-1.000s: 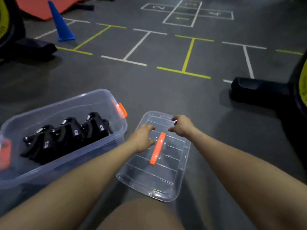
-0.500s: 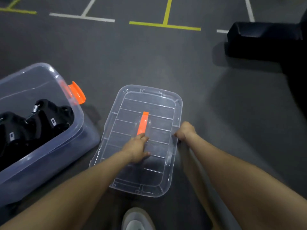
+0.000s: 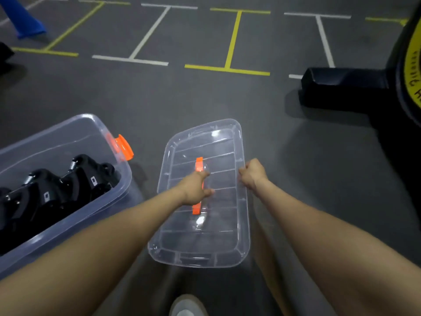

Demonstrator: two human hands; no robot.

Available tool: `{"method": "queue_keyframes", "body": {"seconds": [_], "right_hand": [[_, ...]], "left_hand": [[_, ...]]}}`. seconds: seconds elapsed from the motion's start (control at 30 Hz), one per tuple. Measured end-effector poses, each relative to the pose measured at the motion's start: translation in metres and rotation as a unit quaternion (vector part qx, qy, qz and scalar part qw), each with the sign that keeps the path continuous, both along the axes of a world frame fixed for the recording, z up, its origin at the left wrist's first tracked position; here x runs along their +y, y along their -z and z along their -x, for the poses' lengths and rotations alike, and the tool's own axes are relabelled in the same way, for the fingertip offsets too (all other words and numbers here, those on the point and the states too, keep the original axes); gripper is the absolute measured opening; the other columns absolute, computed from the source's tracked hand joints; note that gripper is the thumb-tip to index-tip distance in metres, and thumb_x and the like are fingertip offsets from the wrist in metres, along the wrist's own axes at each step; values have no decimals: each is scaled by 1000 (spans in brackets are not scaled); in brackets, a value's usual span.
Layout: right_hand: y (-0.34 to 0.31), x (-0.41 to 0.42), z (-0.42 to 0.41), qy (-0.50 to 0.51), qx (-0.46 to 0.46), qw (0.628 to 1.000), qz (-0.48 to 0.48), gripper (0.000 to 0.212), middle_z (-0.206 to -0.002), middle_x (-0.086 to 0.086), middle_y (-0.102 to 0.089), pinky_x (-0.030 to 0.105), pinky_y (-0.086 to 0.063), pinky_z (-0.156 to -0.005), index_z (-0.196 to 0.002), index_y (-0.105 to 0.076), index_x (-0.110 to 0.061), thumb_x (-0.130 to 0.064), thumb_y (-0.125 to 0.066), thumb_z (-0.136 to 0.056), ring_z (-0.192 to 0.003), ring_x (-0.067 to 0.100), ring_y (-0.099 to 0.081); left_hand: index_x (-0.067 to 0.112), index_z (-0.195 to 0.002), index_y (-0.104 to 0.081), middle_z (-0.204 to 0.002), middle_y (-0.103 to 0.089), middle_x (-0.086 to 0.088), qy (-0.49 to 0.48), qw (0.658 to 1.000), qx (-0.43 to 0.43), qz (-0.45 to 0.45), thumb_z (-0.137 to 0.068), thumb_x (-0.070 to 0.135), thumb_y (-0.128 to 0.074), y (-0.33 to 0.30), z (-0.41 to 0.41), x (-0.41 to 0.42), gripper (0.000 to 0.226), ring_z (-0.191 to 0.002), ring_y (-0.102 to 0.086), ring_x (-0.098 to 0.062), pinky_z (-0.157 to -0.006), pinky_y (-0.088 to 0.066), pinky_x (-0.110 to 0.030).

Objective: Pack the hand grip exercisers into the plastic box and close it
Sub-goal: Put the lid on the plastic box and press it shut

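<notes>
A clear plastic lid [image 3: 218, 238] with an orange handle [image 3: 198, 165] lies in front of me, its far end tilted up a little. My left hand [image 3: 197, 189] grips the orange handle at the lid's middle. My right hand [image 3: 251, 174] holds the lid's right edge with curled fingers. To the left stands the open clear plastic box [image 3: 68, 215] with an orange latch [image 3: 124, 147]. Several black hand grip exercisers [image 3: 54, 190] with metal springs lie inside it.
The floor is grey with white and yellow painted lines. A black padded base [image 3: 341, 87] and a large black and yellow disc [image 3: 410, 71] stand at the right. A blue cone [image 3: 25, 21] stands far left. My shoe [image 3: 188, 306] shows at the bottom.
Both hands drew back from the lid's far end. My left hand closed on the orange handle and my right hand took the right edge. The lid's far end has lifted slightly.
</notes>
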State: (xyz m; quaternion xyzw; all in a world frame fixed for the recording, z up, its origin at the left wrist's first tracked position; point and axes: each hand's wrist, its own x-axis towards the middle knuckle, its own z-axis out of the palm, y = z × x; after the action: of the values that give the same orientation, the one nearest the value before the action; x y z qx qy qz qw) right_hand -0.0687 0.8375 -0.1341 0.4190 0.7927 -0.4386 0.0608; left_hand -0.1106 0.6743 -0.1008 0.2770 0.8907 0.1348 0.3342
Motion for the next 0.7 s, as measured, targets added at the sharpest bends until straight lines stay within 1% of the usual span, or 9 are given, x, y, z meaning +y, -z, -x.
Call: {"method": "queue_keyframes", "body": {"seconds": [0.07, 0.17, 0.27, 0.37, 0.43, 0.47, 0.53, 0.63, 0.7], "right_hand": [[-31, -1, 8, -9, 55, 998, -25, 31, -80, 13, -42, 28, -36, -60, -59, -31, -13, -7, -49, -84, -76, 22, -43], [-90, -7, 18, -27, 142, 989, -30, 20, -74, 13, -47, 29, -37, -64, -62, -44, -12, -7, -50, -80, -72, 22, -45], [-153, -13, 22, -103, 216, 970, -46, 17, -58, -2, -44, 20, -33, -51, -69, -53, -17, -8, -58, -82, -58, 13, -40], [-210, -29, 27, -232, 254, 937, -55, 12, -64, -8, -49, 11, -32, -50, -89, -62, -15, -9, -68, -81, -54, 0, -38], [-234, -46, 35, -298, 253, 916, -88, 24, -79, 1, -58, 19, -38, -61, -98, -68, -1, -9, -74, -76, -66, 8, -48], [-244, -56, 39, -324, 247, 906, -117, 33, -85, 5, -61, 20, -38, -64, -104, -68, 0, -10, -76, -74, -74, 12, -50], [-261, -85, 49, -368, 242, 880, -177, 46, -90, 3, -58, 12, -35, -59, -114, -65, -4, -13, -78, -71, -82, 13, -48], [-271, -138, 61, -433, 244, 843, -205, 56, -95, 0, -49, 17, -32, -66, -121, -60, -6, -15, -80, -69, -86, 13, -46], [-264, -170, 70, -484, 222, 821, -208, 62, -103, 5, -51, 22, -36, -77, -124, -56, -8, -16, -81, -68, -90, 17, -48]], "left_hand": [[10, -145, -29, -149, -37, -11, -34, 998, 10, -48, -91, 28, -56, -31, 12, 9, 63, -133, -43, -25, -109, -35, -30], [10, -143, -34, -143, -45, -12, -103, 986, 29, -130, -91, 30, -57, -82, 26, 17, 60, -127, -49, -27, -105, -41, -34], [9, -141, -37, -131, -53, -9, -202, 951, 6, -232, -91, 39, -53, -128, 41, 20, 61, -118, -54, -25, -100, -45, -35], [3, -134, -42, -112, -54, -7, -326, 855, -119, -385, -93, 42, -49, -176, 51, 16, 58, -101, -54, -18, -81, -50, -27], [7, -125, -47, -111, -56, -8, -418, 763, -169, -463, -91, 39, -53, -204, 55, 1, 47, -95, -57, -20, -84, -50, -31], [10, -122, -49, -109, -58, -9, -463, 716, -172, -493, -91, 36, -56, -215, 57, -10, 41, -88, -60, -20, -82, -52, -32], [8, -121, -52, -111, -62, -10, -533, 638, -155, -534, -90, 24, -58, -225, 63, -43, 35, -75, -62, -19, -63, -56, -30], [3, -119, -54, -100, -62, -12, -593, 557, -121, -568, -90, 8, -54, -226, 66, -100, 30, -77, -61, -22, -58, -57, -29], [4, -96, -56, -82, -59, -11, -618, 526, -108, -575, -89, 5, -54, -223, 64, -139, 7, -65, -58, -19, -48, -54, -25]]}}
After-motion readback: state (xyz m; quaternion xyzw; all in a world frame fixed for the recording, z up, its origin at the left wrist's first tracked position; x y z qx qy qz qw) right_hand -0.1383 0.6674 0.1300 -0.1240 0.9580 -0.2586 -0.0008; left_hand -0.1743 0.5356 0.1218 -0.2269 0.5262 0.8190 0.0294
